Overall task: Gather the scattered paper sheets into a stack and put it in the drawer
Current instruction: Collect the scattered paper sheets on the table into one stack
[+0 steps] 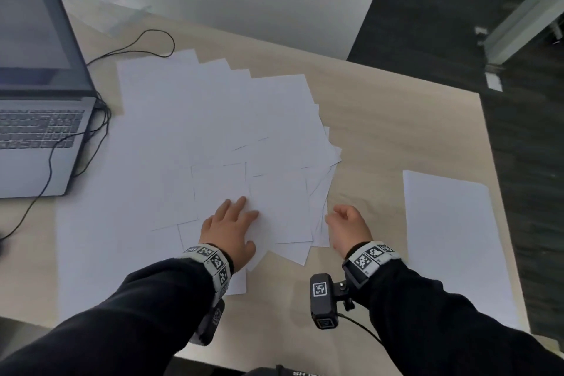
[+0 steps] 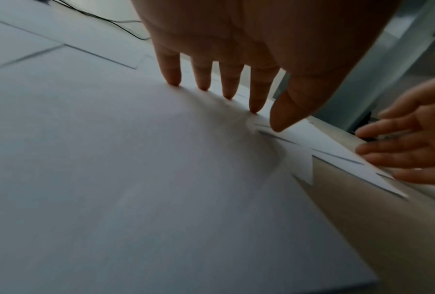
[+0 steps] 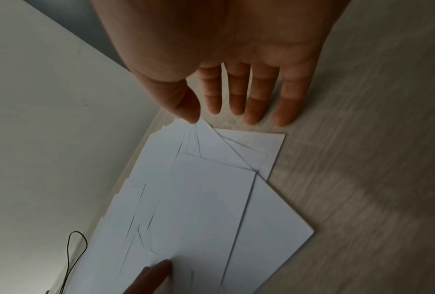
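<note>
Sheets (image 1: 195, 137) mid-frame on desk (image 1: 381, 131), still fanned, unstacked. My left hand (image 1: 232, 229) flat on them, fingers spread. Right hand (image 1: 348, 226) at pile's right edge, fingers straight, holding nothing. One sheet (image 1: 451, 238) apart, lower right. Drawer unseen. Nearly everything left.

Wooden table (image 1: 381, 119): scattered sheets (image 1: 198, 131), laptop (image 1: 39, 131) (open), cable (image 1: 143, 46), probably charger's.

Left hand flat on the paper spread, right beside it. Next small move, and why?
Probably sweep the right hand leftward against the fanned white paper sheets. It sits open at their right edge while the left hand presses them flat.
</note>
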